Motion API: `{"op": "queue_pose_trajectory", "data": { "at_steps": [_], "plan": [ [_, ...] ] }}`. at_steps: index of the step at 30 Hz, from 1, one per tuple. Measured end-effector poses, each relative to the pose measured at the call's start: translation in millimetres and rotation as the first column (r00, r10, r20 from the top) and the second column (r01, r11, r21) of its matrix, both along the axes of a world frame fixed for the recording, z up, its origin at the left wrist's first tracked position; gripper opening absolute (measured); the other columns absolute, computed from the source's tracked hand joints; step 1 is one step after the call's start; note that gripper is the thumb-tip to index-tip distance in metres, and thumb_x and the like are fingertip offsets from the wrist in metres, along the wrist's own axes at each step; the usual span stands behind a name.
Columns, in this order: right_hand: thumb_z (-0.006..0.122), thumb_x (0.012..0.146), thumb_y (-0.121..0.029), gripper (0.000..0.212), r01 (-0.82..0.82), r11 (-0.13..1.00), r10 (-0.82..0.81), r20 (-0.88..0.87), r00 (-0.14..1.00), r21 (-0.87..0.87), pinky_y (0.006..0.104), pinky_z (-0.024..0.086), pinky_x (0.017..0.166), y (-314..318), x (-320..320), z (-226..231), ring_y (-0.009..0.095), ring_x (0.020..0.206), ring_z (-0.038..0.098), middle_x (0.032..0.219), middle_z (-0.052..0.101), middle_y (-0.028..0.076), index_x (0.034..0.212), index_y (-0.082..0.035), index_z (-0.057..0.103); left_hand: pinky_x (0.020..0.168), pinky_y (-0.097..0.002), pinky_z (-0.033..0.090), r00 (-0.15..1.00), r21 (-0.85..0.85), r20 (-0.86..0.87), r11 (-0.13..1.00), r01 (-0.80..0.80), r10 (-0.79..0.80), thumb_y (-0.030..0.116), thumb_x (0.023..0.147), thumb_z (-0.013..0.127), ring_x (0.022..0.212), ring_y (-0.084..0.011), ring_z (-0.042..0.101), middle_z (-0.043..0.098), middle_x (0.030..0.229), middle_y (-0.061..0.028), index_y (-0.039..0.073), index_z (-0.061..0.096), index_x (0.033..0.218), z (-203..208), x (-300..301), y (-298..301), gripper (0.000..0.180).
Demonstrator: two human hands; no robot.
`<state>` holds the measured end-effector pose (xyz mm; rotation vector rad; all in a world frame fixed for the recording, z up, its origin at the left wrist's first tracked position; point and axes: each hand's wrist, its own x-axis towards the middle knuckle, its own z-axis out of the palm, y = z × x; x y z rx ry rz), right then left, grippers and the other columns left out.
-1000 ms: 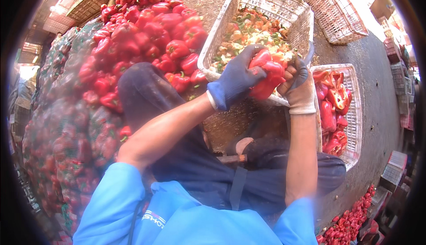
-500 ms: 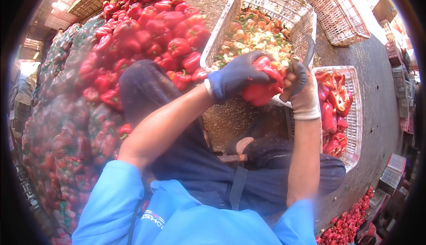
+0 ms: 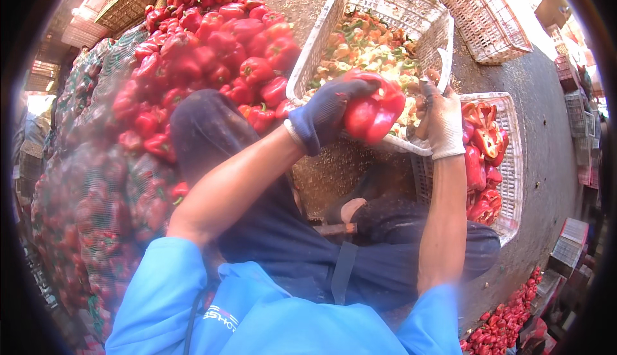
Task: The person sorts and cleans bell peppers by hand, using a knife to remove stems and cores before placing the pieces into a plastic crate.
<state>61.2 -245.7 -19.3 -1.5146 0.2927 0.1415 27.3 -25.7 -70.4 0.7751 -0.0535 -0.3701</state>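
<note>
My left hand point(image 3: 328, 109), in a dark blue glove, is closed round a red bell pepper point(image 3: 376, 110) in front of the near rim of a white crate point(image 3: 302, 75). Trimmed pepper cores and stems point(image 3: 366, 56) in pale yellow, green and orange lie in this crate. My right hand point(image 3: 442, 120), in a pale glove, is just right of the pepper, apart from it. Its fingers are closed on what looks like a small knife point(image 3: 443, 69) with a curved blade; the handle is mostly hidden. A second white crate point(image 3: 511, 188) at the right holds cut red peppers point(image 3: 482, 155).
A large heap of whole red peppers point(image 3: 257, 70) lies at the left, beside filled mesh sacks point(image 3: 96, 207). Another crate point(image 3: 482, 17) stands tilted at the far right. More red peppers point(image 3: 508, 316) lie at the lower right. My bent legs point(image 3: 276, 226) frame the near ground.
The right hand has drawn away from the pepper, and the blade has turned from dark to bright. The left hand has shifted slightly left and turned the pepper.
</note>
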Motion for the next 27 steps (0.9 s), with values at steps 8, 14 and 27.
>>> {"op": "queue_pose_trajectory", "data": {
  "at_steps": [8, 14, 27],
  "plan": [
    [0.072, 0.102, -0.046, 0.044, -0.43, 0.84, 0.524, 0.289, 0.801, -0.331, 0.0243, 0.037, 0.035, 2.7, -37.7, -7.3, 0.01, 0.047, 0.054, 0.07, 0.06, 0.001, 0.118, -0.006, 0.068, 0.089, -0.0332, 0.062, 0.989, 0.336, 0.123, 0.935, -0.117, 0.079, 0.031, 0.111, 0.062, 0.103, -0.0175, 0.074, 0.075, 0.118, -0.0107, 0.001, 0.066, 0.137, 27.7, -11.9, 0.4, 0.04],
    [0.077, 0.099, -0.035, 0.034, -0.386, 0.858, 0.503, 0.404, 0.764, -0.337, 0.0243, 0.04, 0.037, 6.0, -42.0, -22.4, 0.01, 0.047, 0.055, 0.069, 0.06, 0.0, 0.115, -0.006, 0.071, 0.081, -0.0318, 0.061, 0.969, 0.342, 0.22, 0.921, -0.186, 0.114, 0.036, 0.11, 0.064, 0.1, -0.0134, 0.071, 0.075, 0.116, -0.0075, 0.001, 0.068, 0.133, 27.8, -12.6, -9.3, 0.042],
    [0.065, 0.096, -0.004, 0.059, 0.322, 0.531, 0.624, 0.618, 0.478, -0.784, 0.0389, 0.058, 0.083, 37.0, -61.4, 9.3, 0.024, 0.087, 0.068, 0.099, 0.069, 0.01, 0.154, -0.003, 0.056, 0.083, -0.0313, 0.054, 0.949, 0.167, -0.273, 0.979, -0.117, 0.159, 0.033, 0.114, 0.05, 0.093, -0.0155, 0.069, 0.073, 0.112, -0.0062, 0.006, 0.068, 0.129, 23.9, -0.4, -0.5, 0.036]
  ]
}}
